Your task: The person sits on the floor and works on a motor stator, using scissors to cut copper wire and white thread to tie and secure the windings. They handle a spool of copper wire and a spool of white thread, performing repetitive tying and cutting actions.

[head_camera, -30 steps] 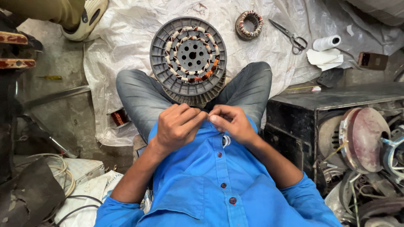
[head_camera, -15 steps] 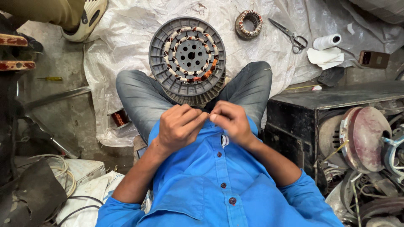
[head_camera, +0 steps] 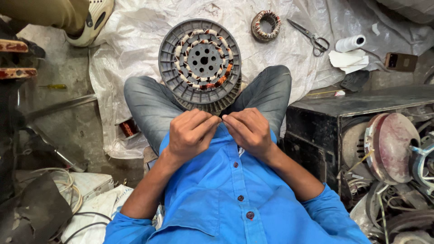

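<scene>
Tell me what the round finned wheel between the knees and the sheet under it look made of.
Finned wheel: grey, matte ribs, likely cast metal or moulded plastic; its ring of coils looks like copper wire with pale wrapping. Sheet: translucent whitish plastic film, crinkled and glossy.

1 head view — steeply down, close — lap.

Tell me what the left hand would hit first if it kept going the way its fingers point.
Its fingertips point at the right hand, so the left hand would meet that first; they look nearly touching already.
</scene>
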